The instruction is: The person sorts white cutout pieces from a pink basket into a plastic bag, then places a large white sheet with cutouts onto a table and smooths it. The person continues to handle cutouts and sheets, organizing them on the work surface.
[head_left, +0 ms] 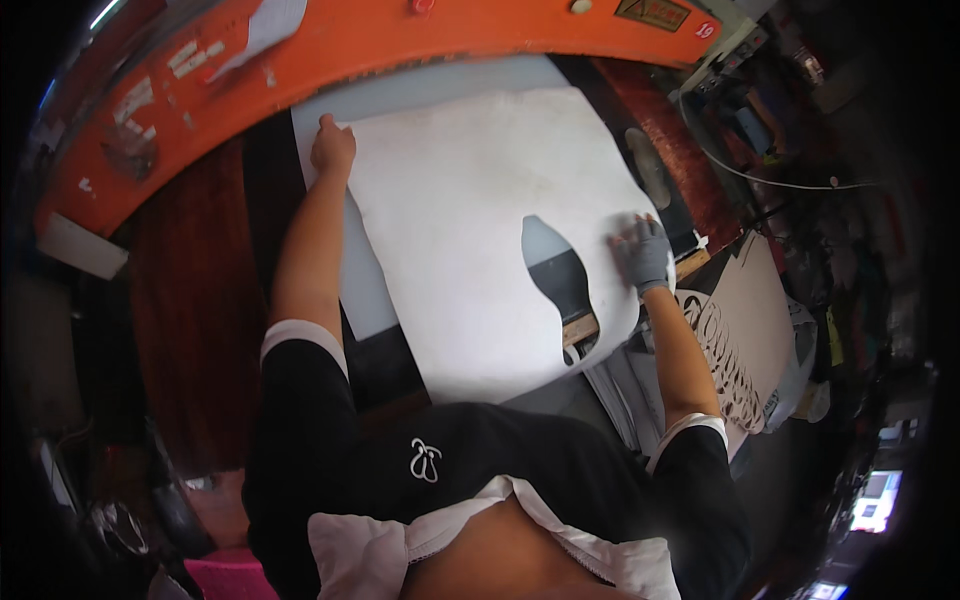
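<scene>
A large white flexible sheet [470, 220] lies over a pale board [360, 270] and hangs off its near side. A shoe-sole-shaped hole is cut in its right part, with the board and a dark surface showing through. At the sheet's far left corner, my bare left hand [333, 147] is closed on the edge. My right hand [643, 252] wears a grey glove with bare fingertips. It rests flat on the sheet near the right edge, fingers apart and slightly blurred.
An orange machine beam [480, 35] spans the far side of the board. Dark red surfaces [190, 320] flank it. To the right lie beige cut-out sheet scraps [720, 350], a larger beige sheet [755, 310] and a hanging cable [760, 180]. A pink container [230, 575] stands low at left.
</scene>
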`<control>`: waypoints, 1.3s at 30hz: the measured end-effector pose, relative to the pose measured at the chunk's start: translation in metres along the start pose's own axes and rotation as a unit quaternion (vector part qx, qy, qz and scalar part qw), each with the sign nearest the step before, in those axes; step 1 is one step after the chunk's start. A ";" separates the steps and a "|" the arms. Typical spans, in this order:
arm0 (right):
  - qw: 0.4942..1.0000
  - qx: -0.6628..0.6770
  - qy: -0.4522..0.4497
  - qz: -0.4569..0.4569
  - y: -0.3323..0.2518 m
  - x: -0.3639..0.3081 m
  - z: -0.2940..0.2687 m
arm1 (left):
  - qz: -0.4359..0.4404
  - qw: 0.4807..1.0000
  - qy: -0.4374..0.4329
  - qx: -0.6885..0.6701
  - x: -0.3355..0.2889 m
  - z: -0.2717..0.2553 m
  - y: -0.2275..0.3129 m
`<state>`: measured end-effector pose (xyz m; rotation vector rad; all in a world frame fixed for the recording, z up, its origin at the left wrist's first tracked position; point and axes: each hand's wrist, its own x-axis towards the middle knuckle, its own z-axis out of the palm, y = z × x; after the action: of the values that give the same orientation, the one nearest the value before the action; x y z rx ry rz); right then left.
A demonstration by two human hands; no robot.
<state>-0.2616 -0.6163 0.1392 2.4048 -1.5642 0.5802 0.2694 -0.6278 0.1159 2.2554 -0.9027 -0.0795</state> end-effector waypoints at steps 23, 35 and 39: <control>0.955 0.285 -0.011 0.075 0.105 0.049 0.034 | -0.175 0.915 -0.113 -0.347 -0.327 -0.076 -0.017; 0.997 0.062 0.036 0.011 0.058 0.147 0.052 | -0.068 0.985 0.055 -0.152 -0.168 -0.012 -0.029; 0.972 0.228 -0.043 -0.046 0.053 0.077 0.037 | -0.006 0.991 0.081 -0.104 -0.174 -0.010 -0.034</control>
<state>-0.2747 -0.7162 0.1378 2.8499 -1.4678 0.9148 0.1603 -0.4952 0.0691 2.0416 -0.7588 0.0045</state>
